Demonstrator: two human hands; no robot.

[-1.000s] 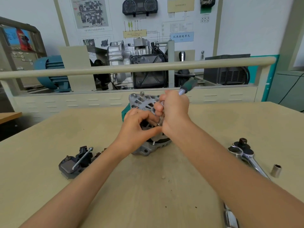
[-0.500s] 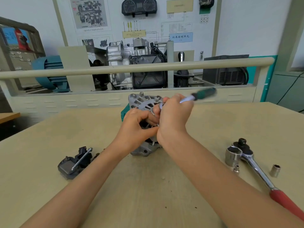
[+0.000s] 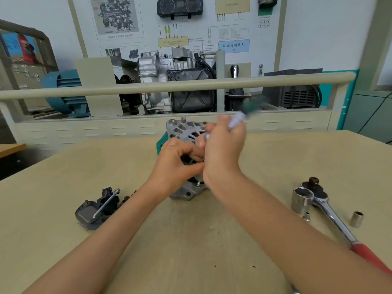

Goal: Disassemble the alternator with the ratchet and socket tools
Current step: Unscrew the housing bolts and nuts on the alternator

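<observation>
Centrally, alternator [image 3: 184, 132] (upright) under left hand [image 3: 177, 164], right hand [image 3: 223, 149].

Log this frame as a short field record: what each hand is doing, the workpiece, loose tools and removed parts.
left hand: grips the alternator, steadying it upright
right hand: holds the green-handled ratchet, blurred
idle tools: red-handled ratchet, large socket, small socket, all right of the alternator
removed part: black module, with a long bolt lying across it
surface: table
</observation>
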